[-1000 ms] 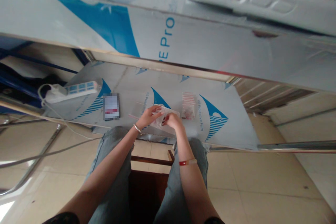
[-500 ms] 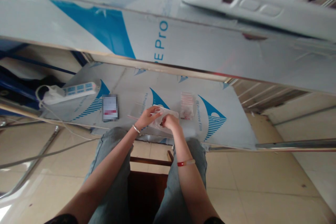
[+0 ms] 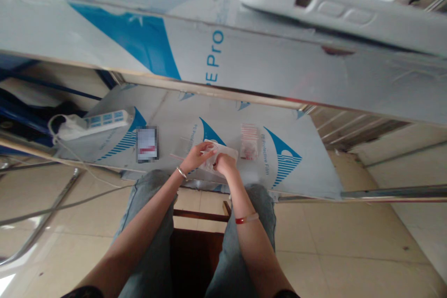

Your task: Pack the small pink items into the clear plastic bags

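My left hand (image 3: 195, 156) is at a pale, flat plastic piece (image 3: 230, 150) on the work surface, with thumb and fingers closed at its left part. My right hand (image 3: 225, 164) is bent over the right side of the same piece. Its fingertips are curled together, and a small dark spot shows beside them; what they pinch is too small to make out. Right of the hands lies a clear bag (image 3: 249, 142) with pinkish strips in it. Thin pinkish sticks (image 3: 177, 155) and clear film lie to the left.
A white power strip (image 3: 108, 120) with its cord and a blurred-out rectangular device (image 3: 147, 143) lie on the left of the film-covered table (image 3: 216, 102). An upper shelf (image 3: 272, 60) crosses in front, bearing a large white object (image 3: 314, 4). My knees are under the table's near edge.
My right hand has shifted slightly left, its fingers curling lower over the pale piece. My left hand stays almost in place. The view has barely moved.
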`<move>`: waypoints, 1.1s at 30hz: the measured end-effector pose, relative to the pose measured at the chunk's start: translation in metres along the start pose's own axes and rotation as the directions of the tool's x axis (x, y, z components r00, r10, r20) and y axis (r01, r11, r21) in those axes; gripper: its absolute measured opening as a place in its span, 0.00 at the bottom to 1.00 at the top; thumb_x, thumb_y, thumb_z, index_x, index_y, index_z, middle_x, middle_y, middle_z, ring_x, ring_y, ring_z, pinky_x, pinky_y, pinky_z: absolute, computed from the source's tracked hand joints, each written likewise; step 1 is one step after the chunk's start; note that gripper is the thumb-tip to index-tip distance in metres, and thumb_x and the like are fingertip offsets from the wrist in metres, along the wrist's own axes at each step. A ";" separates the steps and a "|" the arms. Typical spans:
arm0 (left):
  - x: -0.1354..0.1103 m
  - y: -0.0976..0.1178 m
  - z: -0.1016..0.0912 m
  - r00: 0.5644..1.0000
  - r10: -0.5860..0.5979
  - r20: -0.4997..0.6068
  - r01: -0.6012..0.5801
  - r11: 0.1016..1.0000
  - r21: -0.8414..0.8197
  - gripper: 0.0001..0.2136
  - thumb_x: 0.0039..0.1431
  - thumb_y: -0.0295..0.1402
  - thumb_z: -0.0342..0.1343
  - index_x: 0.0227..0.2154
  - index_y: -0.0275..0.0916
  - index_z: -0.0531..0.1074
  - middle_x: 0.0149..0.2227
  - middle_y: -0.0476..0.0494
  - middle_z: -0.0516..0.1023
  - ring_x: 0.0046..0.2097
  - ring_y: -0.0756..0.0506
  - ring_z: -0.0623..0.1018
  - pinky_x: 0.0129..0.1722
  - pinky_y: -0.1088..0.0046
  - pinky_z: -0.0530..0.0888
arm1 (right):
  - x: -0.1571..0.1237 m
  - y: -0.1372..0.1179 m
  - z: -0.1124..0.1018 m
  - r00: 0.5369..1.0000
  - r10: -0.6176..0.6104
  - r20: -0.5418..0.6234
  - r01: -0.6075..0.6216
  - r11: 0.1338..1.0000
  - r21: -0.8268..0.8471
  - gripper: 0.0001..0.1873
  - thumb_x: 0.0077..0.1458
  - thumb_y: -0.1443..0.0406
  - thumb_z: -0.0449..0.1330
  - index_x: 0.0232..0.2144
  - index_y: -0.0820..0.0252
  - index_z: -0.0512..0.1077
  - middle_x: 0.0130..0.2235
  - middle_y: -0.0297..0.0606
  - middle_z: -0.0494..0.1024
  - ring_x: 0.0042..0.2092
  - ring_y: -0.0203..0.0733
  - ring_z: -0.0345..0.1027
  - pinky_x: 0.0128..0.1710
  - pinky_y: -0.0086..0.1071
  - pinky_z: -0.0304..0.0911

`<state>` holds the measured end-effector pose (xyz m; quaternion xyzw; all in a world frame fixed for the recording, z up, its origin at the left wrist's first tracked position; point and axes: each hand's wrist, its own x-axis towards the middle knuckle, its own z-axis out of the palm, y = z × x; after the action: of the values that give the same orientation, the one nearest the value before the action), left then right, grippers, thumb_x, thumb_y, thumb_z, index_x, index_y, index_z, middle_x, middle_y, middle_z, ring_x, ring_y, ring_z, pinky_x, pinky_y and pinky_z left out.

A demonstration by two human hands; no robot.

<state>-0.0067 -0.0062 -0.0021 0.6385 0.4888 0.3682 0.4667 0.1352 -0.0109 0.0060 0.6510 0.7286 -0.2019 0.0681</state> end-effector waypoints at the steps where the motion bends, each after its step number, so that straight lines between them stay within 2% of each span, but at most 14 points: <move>1: 0.000 0.000 0.000 1.000 0.002 0.003 -0.002 1.000 0.004 0.21 0.54 0.46 0.57 0.47 0.38 0.71 0.48 0.37 0.77 0.51 0.41 0.75 0.45 0.66 0.73 | 0.000 0.000 0.000 1.000 0.008 0.005 -0.008 1.000 0.004 0.17 0.52 0.65 0.61 0.45 0.64 0.74 0.41 0.49 0.79 0.48 0.51 0.71 0.46 0.35 0.66; 4: -0.001 0.000 0.000 1.000 0.011 0.007 -0.011 1.000 -0.001 0.22 0.54 0.46 0.57 0.47 0.37 0.71 0.49 0.37 0.76 0.52 0.41 0.75 0.47 0.66 0.73 | -0.001 0.001 -0.001 1.000 -0.008 0.030 0.006 0.999 0.054 0.16 0.52 0.65 0.61 0.44 0.65 0.75 0.41 0.50 0.79 0.47 0.52 0.72 0.44 0.35 0.67; 9: -0.001 -0.001 0.000 1.000 0.017 0.002 -0.017 1.000 0.009 0.21 0.54 0.47 0.56 0.46 0.38 0.71 0.48 0.38 0.77 0.52 0.41 0.75 0.46 0.67 0.73 | -0.003 0.004 -0.011 0.997 -0.051 0.063 0.043 0.992 0.122 0.14 0.48 0.66 0.62 0.39 0.63 0.77 0.37 0.46 0.80 0.41 0.47 0.74 0.39 0.31 0.66; 14: -0.001 0.000 -0.001 1.000 0.017 0.004 -0.017 0.999 0.035 0.21 0.55 0.46 0.56 0.48 0.38 0.70 0.49 0.38 0.76 0.51 0.41 0.75 0.46 0.67 0.73 | -0.002 0.016 -0.018 0.998 -0.066 -0.015 0.068 0.980 0.190 0.08 0.48 0.66 0.62 0.33 0.61 0.79 0.35 0.43 0.81 0.39 0.43 0.74 0.33 0.26 0.62; 21: 0.000 -0.003 0.000 1.000 0.019 0.012 -0.019 0.997 0.080 0.21 0.55 0.45 0.56 0.48 0.38 0.70 0.49 0.38 0.76 0.51 0.42 0.75 0.47 0.65 0.72 | 0.000 0.028 -0.021 0.992 -0.018 -0.123 0.057 0.945 0.323 0.06 0.45 0.65 0.63 0.27 0.61 0.79 0.29 0.42 0.80 0.34 0.43 0.74 0.28 0.27 0.57; 29: 0.001 -0.011 0.003 0.999 0.046 -0.003 -0.045 0.992 0.117 0.21 0.55 0.46 0.56 0.48 0.40 0.69 0.48 0.39 0.77 0.49 0.41 0.76 0.43 0.65 0.74 | 0.004 0.037 -0.017 0.977 -0.001 -0.212 0.127 0.805 0.580 0.06 0.47 0.66 0.61 0.26 0.62 0.77 0.25 0.37 0.78 0.28 0.39 0.71 0.26 0.25 0.58; 33: -0.002 -0.008 0.003 0.993 0.115 -0.033 -0.108 0.980 0.167 0.19 0.55 0.43 0.56 0.47 0.40 0.70 0.46 0.40 0.78 0.48 0.42 0.77 0.45 0.65 0.74 | 0.004 0.034 -0.020 0.980 0.060 -0.188 0.096 0.688 0.719 0.06 0.47 0.66 0.61 0.27 0.64 0.75 0.23 0.34 0.76 0.21 0.34 0.66 0.20 0.23 0.56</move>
<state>-0.0066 -0.0077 -0.0110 0.6934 0.4906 0.3657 0.3805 0.1711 0.0031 0.0151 0.6343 0.5989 -0.4085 -0.2686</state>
